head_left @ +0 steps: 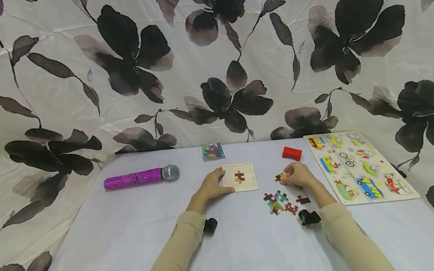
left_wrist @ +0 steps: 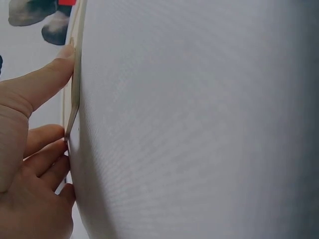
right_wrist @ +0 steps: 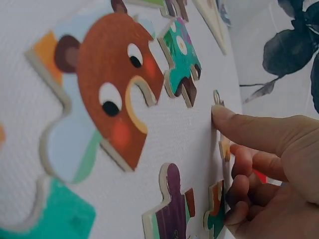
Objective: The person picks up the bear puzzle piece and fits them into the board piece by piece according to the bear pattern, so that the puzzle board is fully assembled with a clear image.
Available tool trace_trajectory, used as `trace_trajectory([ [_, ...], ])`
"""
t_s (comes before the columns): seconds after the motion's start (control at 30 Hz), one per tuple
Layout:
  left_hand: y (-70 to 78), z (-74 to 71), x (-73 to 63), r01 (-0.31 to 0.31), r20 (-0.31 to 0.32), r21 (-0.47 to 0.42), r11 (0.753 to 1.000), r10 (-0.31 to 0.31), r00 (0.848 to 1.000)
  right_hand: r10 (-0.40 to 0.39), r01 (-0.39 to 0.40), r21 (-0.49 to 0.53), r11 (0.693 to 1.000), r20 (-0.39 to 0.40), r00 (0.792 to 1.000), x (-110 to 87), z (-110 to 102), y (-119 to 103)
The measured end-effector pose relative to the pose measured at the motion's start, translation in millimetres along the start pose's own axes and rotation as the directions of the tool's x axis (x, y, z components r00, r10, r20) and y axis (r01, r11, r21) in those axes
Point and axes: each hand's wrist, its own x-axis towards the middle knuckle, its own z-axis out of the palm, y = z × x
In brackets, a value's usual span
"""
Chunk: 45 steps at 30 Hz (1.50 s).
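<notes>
A square wooden puzzle tray (head_left: 250,180) lies at mid-table with one brown puzzle piece (head_left: 239,177) in its middle. My left hand (head_left: 211,186) holds the tray at its left side; in the left wrist view the thumb (left_wrist: 52,72) and fingers rest against its edge. To the right, my right hand (head_left: 299,174) pinches a brown-and-orange puzzle piece (head_left: 280,177) between thumb and fingers, low over the table. Loose jigsaw pieces (head_left: 276,207) lie nearer me, among them a bear-face piece (right_wrist: 102,64) and a purple piece (right_wrist: 169,219) in the right wrist view.
A purple glitter microphone (head_left: 136,178) lies at the left. Behind the tray is a small picture card (head_left: 212,151). A red block (head_left: 292,153) stands beyond my right hand, beside a large wooden vehicle puzzle board (head_left: 359,167). Floral cloth (head_left: 184,125) hangs behind the table.
</notes>
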Motion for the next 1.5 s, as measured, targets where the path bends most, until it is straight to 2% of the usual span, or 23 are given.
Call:
trace_trajectory([
  [0.13,-0.2,-0.9,0.2,-0.002,-0.002,-0.006,1.000,0.002,1.000,0.004,-0.004,0.003,1.000,0.005,1.000,-1.2,0,-3],
  [0.23,-0.4,-1.0,0.2,-0.014,-0.010,0.002,1.000,0.014,1.000,-0.014,0.015,-0.037,0.999,0.012,1.000,-0.9,-1,-3],
  [0.37,-0.1,-0.6,-0.6,-0.019,-0.005,-0.001,1.000,0.019,1.000,-0.001,0.003,-0.049,0.999,0.040,0.999,0.7,-3,-2],
  [0.53,0.1,0.8,-1.5,-0.018,-0.003,-0.008,1.000,0.018,1.000,0.057,-0.056,-0.018,0.998,0.089,0.994,4.5,-4,-1],
  [0.7,-0.3,1.9,-1.3,-0.018,-0.006,-0.010,1.000,0.018,1.000,0.047,-0.048,0.008,0.999,0.115,0.992,7.1,-4,-2],
  [0.93,-1.4,2.0,-1.1,-0.015,-0.003,-0.008,1.000,0.015,1.000,-0.043,0.039,0.062,0.997,0.053,0.998,8.1,-4,-2],
  [1.1,-1.9,1.0,-0.7,-0.015,-0.006,-0.014,1.000,0.015,1.000,-0.077,0.073,0.192,0.979,0.011,0.997,11.1,-5,5],
  [1.23,-2.1,0.8,0.6,-0.016,-0.003,-0.009,1.000,0.016,1.000,-0.051,0.055,0.373,0.926,-0.022,0.998,12.0,-5,6],
  [1.27,-1.9,0.6,0.9,-0.014,-0.002,-0.009,1.000,0.014,1.000,-0.053,0.058,0.437,0.898,-0.023,0.998,11.8,-5,5],
  [1.37,-1.4,0.1,1.2,-0.012,0.001,-0.006,1.000,0.012,1.000,-0.075,0.077,0.614,0.785,-0.029,0.997,10.1,-4,0],
  [1.43,-1.6,0.1,1.3,-0.011,0.002,-0.005,1.000,0.011,1.000,-0.094,0.081,0.695,0.715,-0.019,0.995,8.5,-4,-4],
  [1.47,-1.8,0.2,1.4,-0.012,0.001,-0.004,1.000,0.012,1.000,-0.096,0.078,0.722,0.687,-0.016,0.995,7.9,-3,-6],
  [1.5,-2.2,0.4,1.3,-0.012,0.001,-0.003,1.000,0.012,1.000,-0.100,0.081,0.732,0.676,-0.018,0.995,7.4,-3,-7],
])
